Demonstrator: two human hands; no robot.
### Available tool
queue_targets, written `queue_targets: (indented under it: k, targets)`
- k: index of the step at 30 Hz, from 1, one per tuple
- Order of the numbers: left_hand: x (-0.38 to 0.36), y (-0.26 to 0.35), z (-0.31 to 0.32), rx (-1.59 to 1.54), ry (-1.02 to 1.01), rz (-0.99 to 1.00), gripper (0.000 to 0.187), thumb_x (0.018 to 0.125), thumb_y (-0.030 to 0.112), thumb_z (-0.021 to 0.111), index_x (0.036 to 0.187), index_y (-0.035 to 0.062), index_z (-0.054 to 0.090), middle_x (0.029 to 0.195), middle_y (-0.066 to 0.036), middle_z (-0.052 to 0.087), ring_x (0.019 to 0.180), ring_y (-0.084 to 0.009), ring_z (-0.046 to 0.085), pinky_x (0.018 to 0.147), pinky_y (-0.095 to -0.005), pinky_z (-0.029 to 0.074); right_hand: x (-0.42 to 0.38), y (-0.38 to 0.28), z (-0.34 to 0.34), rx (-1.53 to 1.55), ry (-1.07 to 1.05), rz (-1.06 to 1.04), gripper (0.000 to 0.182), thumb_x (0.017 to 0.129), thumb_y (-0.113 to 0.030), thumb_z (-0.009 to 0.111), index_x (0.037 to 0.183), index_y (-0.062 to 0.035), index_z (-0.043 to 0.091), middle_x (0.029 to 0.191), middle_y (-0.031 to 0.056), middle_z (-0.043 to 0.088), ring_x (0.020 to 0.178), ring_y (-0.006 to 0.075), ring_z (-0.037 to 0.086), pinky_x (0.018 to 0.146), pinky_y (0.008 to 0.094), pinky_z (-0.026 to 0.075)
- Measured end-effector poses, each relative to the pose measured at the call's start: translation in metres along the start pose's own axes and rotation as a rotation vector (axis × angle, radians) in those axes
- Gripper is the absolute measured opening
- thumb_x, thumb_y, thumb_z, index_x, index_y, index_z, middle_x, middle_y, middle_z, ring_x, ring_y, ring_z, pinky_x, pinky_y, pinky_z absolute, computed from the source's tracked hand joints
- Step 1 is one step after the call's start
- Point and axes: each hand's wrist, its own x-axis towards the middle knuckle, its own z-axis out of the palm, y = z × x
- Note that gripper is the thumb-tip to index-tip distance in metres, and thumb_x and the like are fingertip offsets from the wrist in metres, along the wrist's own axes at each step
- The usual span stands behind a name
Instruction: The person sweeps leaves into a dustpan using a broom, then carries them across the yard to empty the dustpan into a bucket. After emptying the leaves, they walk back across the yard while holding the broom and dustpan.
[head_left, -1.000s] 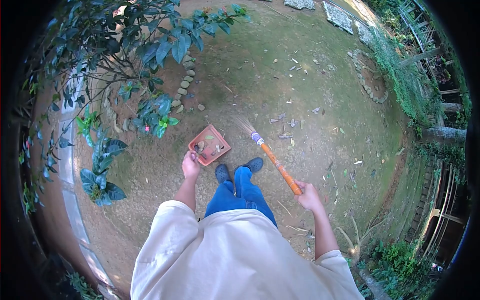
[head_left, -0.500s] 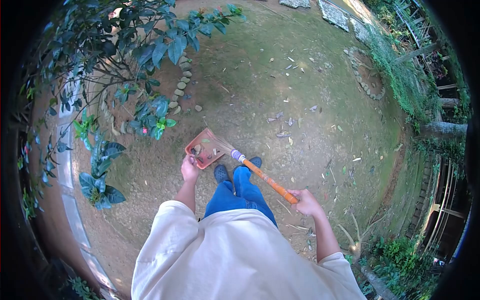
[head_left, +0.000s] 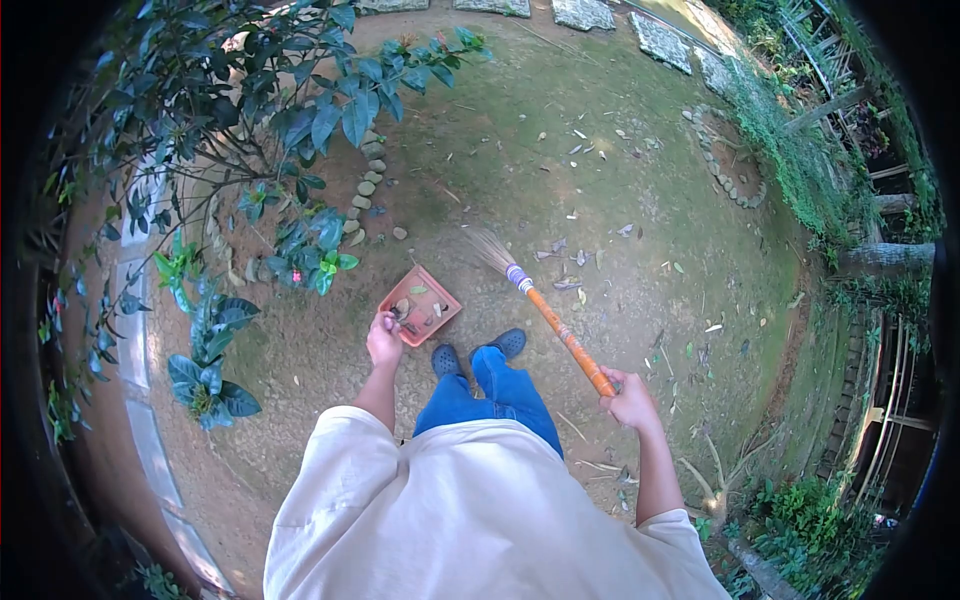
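Note:
My left hand (head_left: 384, 340) is closed on the near left edge of an orange-red dustpan (head_left: 446, 297), which has dry leaves and bits of debris in it. In my right hand (head_left: 630, 400) is the end of the orange handle of a stick broom (head_left: 553, 322), fingers wrapped round it. Purple and white binding joins the handle to the thin bristles (head_left: 487, 247), which point up and left, apart from the dustpan and to its upper right. Several dry leaves (head_left: 566, 283) lie on the ground just right of the bristles.
My dark clogs (head_left: 446, 360) stand on mossy soil below the dustpan. A leafy shrub (head_left: 325, 115) reaches in from the left, beside a curved row of stones (head_left: 367, 188). A small stone ring (head_left: 738, 188) lies at the upper right, and a cut branching stem (head_left: 716, 497) at the lower right.
The broom's bristles have swung away from the dustpan, up and to the right, and my right hand has shifted slightly right. The dustpan now shows fully, still in my left hand.

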Motion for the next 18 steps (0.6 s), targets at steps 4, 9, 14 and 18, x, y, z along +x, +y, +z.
queue_targets:
  k: [4, 9, 14, 18]
  targets:
    - [0.009, 0.020, 0.002, -0.004, 0.002, -0.011, 0.026, 0.083, 0.006, 0.069, 0.106, 0.0107, 0.062, 0.091, -0.010, 0.067, 0.087, -0.0253, 0.066, 0.081, -0.0369, 0.051, 0.014, -0.001, -0.006, 0.060, 0.021, 0.067, 0.065, 0.065, -0.005, 0.069, 0.130, 0.0005, 0.058, 0.119, 0.0182, 0.067, 0.110, 0.0247, 0.066, 0.096, 0.0318, 0.048]
    - [0.030, 0.048, 0.021, -0.070, -0.013, -0.048, 0.025, 0.083, 0.009, 0.069, 0.106, 0.0108, 0.062, 0.097, -0.012, 0.067, 0.093, -0.0309, 0.065, 0.083, -0.0397, 0.050, 0.049, -0.031, -0.027, -0.030, 0.036, 0.068, 0.063, 0.067, -0.004, 0.068, 0.129, -0.0004, 0.059, 0.117, 0.0200, 0.067, 0.108, 0.0285, 0.066, 0.093, 0.0340, 0.049]
    - [0.046, 0.081, 0.051, -0.041, 0.037, -0.036, 0.027, 0.082, 0.007, 0.070, 0.107, 0.0096, 0.062, 0.095, -0.012, 0.069, 0.092, -0.0268, 0.067, 0.083, -0.0377, 0.051, 0.109, -0.037, -0.048, -0.156, 0.062, -0.066, 0.063, 0.067, -0.006, 0.070, 0.129, -0.0037, 0.060, 0.115, 0.0175, 0.068, 0.103, 0.0262, 0.067, 0.092, 0.0341, 0.050]
    - [0.061, 0.104, 0.076, -0.027, 0.049, -0.063, 0.027, 0.082, 0.007, 0.069, 0.107, 0.0100, 0.062, 0.097, -0.012, 0.069, 0.094, -0.0277, 0.067, 0.084, -0.0380, 0.051, 0.166, -0.065, -0.076, -0.265, 0.024, -0.041, 0.062, 0.068, -0.009, 0.070, 0.129, -0.0077, 0.061, 0.115, 0.0179, 0.068, 0.107, 0.0300, 0.066, 0.093, 0.0364, 0.050]
